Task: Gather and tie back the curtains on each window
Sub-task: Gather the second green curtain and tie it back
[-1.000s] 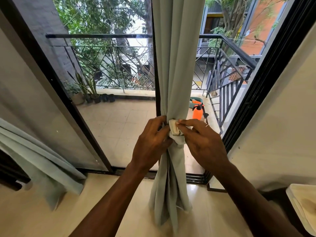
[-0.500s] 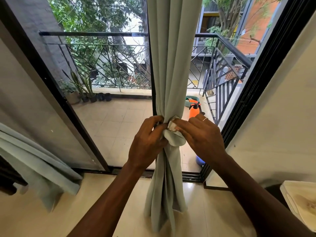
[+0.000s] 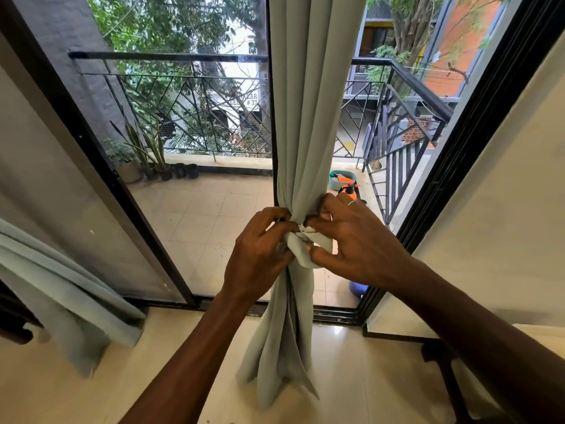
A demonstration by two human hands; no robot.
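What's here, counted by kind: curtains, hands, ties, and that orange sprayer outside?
Curtains: 2, the gathered curtain and the left curtain.
Hands: 2, the left hand and the right hand, both gripping the gathered curtain.
Pale tie: 1.
Orange sprayer: 1.
Total: 6.

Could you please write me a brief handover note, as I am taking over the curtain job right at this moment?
Left grip: curled round the gathered curtain at its waist.
Right grip: pinches the pale tie at the same spot.
The curtain hangs bunched before the balcony door's centre post; a second curtain slants off the left edge, its tie-back unseen.
Done: this curtain gathered and cinched.
Left: the knot looks unfinished; secure it, release, then check the second curtain.
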